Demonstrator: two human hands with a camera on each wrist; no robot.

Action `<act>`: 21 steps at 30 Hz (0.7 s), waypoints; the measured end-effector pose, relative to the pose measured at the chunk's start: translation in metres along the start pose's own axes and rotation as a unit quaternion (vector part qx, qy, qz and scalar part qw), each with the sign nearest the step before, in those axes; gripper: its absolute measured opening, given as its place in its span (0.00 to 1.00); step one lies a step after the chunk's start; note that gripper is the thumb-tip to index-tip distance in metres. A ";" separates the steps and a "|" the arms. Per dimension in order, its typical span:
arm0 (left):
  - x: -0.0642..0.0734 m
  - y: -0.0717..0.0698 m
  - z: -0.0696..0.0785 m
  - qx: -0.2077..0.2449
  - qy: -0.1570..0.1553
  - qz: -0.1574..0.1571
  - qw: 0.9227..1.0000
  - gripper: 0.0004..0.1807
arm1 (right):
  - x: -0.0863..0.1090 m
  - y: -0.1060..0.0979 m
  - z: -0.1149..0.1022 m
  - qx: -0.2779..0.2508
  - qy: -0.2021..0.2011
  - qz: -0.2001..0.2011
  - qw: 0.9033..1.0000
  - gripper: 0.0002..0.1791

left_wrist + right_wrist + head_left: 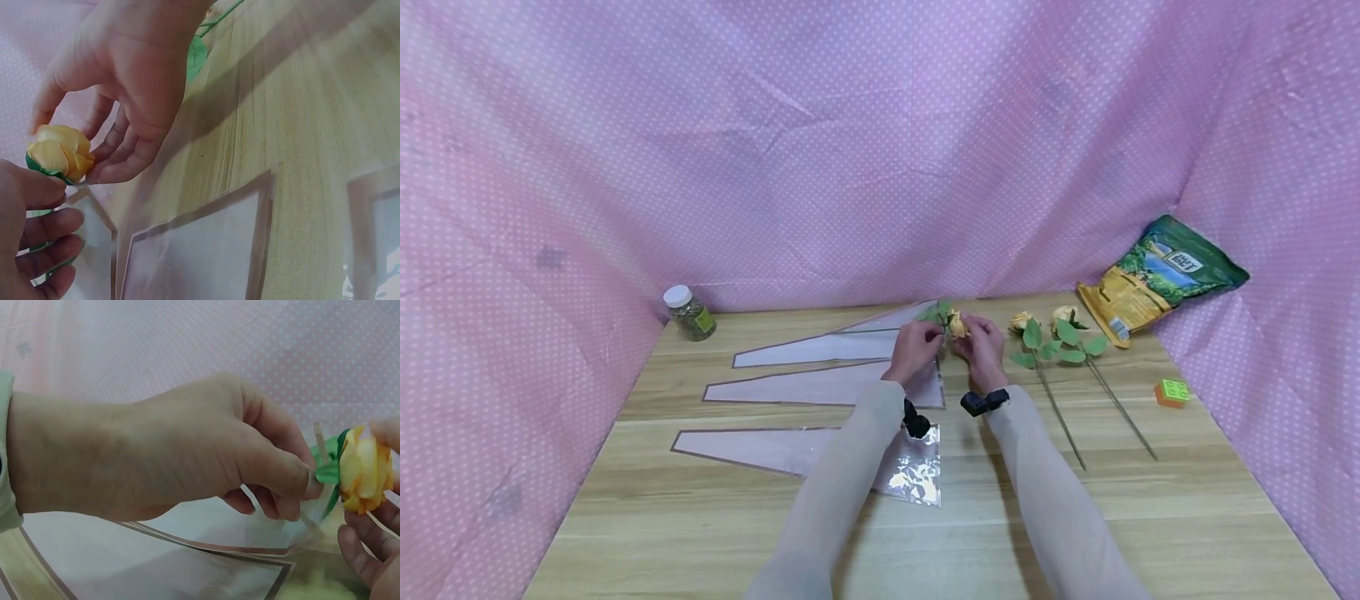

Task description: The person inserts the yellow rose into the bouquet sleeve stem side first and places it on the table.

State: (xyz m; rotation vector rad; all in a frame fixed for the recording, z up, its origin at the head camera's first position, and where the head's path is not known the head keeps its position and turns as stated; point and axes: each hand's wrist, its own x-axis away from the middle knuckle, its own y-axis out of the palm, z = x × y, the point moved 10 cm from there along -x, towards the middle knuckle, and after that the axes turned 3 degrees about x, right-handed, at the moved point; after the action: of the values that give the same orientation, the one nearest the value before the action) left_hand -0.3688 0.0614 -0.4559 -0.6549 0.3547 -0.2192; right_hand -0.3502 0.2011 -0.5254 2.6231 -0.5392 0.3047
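Observation:
A yellow artificial rose [957, 324] lies along the farthest clear, brown-edged flower sleeve [820, 350], its bloom past the wide end. My left hand [916, 348] pinches it just below the bloom [365, 472], where green sepals and the sleeve's edge meet the thumb; how much of the sleeve is pinched too is unclear. My right hand [983, 346] holds the bloom from the other side, fingers curved round it, as the left wrist view shows. Two more sleeves, a middle one [797, 390] and a near one [745, 442], lie flat, partly under my left arm.
Two more yellow roses, one bloom [1021, 321] beside another [1065, 315], lie right of my hands, stems toward me. A green and yellow bag [1165, 271] leans at the back right, near toy blocks [1172, 392]. A white-lidded jar [689, 313] stands back left on the wooden table [625, 517].

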 end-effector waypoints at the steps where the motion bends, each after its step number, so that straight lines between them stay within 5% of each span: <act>1: 0.000 0.001 0.000 -0.005 0.000 -0.004 1.000 0.07 | 0.000 0.001 -0.001 0.000 0.000 0.001 1.000 0.09; 7: -0.001 -0.002 0.009 -0.037 0.032 -0.023 0.999 0.07 | -0.001 0.000 -0.002 -0.006 0.003 0.012 1.000 0.08; 13: -0.003 -0.028 0.009 -0.050 0.060 -0.013 0.997 0.11 | -0.003 -0.004 -0.001 0.009 0.008 0.021 1.000 0.09; 17: -0.005 -0.042 -0.010 -0.059 0.035 -0.025 0.997 0.26 | -0.004 -0.005 0.000 0.006 0.010 0.020 1.000 0.09; 21: -0.007 -0.042 -0.026 -0.090 0.024 -0.076 0.993 0.48 | -0.004 -0.006 -0.001 0.002 0.006 0.013 1.000 0.09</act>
State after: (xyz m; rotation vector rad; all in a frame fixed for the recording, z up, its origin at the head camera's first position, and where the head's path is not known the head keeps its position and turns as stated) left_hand -0.3892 0.0167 -0.4473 -0.8574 0.3743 -0.3517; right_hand -0.3514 0.2073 -0.5279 2.6179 -0.5699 0.3297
